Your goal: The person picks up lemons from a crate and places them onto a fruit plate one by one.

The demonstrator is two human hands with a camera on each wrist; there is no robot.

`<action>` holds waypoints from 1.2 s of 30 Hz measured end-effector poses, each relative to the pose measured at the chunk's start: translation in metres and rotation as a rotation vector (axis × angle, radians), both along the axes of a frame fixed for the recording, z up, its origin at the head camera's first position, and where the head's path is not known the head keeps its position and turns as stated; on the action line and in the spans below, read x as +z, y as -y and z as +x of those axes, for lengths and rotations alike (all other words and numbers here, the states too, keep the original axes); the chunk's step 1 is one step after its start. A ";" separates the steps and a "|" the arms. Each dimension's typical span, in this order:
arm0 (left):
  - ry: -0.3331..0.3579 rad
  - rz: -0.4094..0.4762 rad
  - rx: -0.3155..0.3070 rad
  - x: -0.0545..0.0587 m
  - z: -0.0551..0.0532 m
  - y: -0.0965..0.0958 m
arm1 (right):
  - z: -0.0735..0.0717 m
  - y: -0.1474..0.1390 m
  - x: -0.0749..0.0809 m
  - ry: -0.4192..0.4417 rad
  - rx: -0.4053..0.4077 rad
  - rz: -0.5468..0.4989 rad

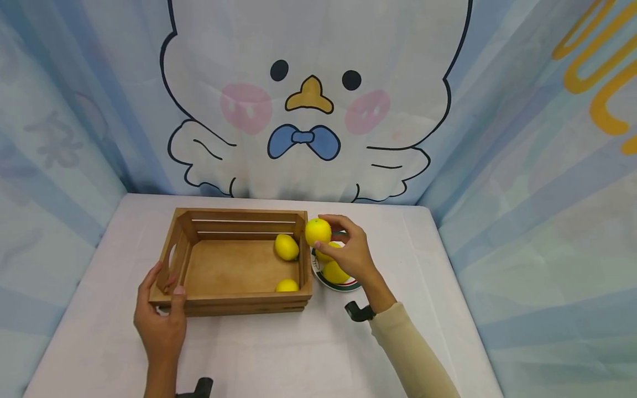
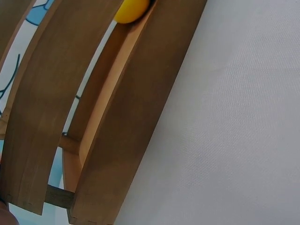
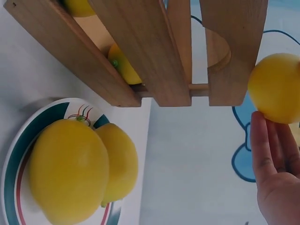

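Note:
My left hand (image 1: 161,323) grips the left end of a slatted wooden crate (image 1: 229,305), its thumb over the front corner and its fingers at the end wall. Two lemons, one toward the back (image 1: 286,247) and one by the front wall (image 1: 287,285), lie inside at the right end. My right hand (image 1: 355,251) pinches another lemon (image 1: 318,232) between thumb and fingers, raised beside the crate's right wall at rim height. Below it, a round plate (image 3: 10,187) with green and red bands carries two lemons (image 3: 69,171), partly hidden by the hand in the head view.
The crate and plate stand close together on a white-covered table (image 1: 259,354). Behind the table hangs a curtain (image 1: 308,33) with a cartoon bird, and more curtains flank both sides. Each wrist wears a black camera mount (image 1: 359,311).

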State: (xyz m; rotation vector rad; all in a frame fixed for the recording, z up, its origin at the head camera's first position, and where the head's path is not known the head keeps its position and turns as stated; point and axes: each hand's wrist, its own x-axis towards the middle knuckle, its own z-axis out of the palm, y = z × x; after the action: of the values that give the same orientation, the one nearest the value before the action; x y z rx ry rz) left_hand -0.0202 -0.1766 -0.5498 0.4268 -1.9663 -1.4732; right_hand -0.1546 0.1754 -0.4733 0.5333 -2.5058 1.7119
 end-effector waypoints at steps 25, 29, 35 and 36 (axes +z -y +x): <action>-0.006 0.006 0.003 0.000 0.000 0.000 | 0.011 -0.014 -0.016 0.070 -0.085 -0.005; -0.015 0.017 0.000 0.001 0.001 -0.001 | 0.012 -0.016 -0.021 0.082 -0.087 -0.015; -0.027 0.027 -0.010 0.002 0.001 0.000 | 0.016 -0.017 -0.028 0.100 -0.089 -0.017; -0.026 0.029 -0.011 0.002 0.001 0.000 | 0.017 -0.017 -0.030 0.102 -0.092 -0.013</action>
State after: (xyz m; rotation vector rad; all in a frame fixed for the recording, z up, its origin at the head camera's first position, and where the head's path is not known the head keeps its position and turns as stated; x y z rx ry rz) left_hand -0.0190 -0.1763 -0.5483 0.4077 -1.9323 -1.5087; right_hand -0.1381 0.1922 -0.5028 0.3323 -2.5414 1.7636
